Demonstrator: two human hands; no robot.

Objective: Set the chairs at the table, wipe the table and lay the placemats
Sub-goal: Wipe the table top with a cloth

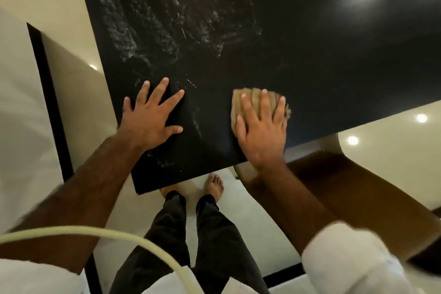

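A glossy black table [310, 55] fills the upper part of the head view, with wet smear marks across its left half. My left hand [152, 114] lies flat on the table near its left front corner, fingers spread. My right hand [262, 129] presses flat on a folded tan cloth [245, 100] at the table's front edge; the cloth shows past my fingertips. A brown chair [346, 188] with a pale frame stands just right of me, partly under the table's edge.
Pale glossy floor tiles [381, 131] reflect ceiling lights. A wall with a black strip [50, 102] runs along the left. My legs and bare feet [214, 186] stand at the table's corner. A cream cable [119, 238] crosses the bottom left.
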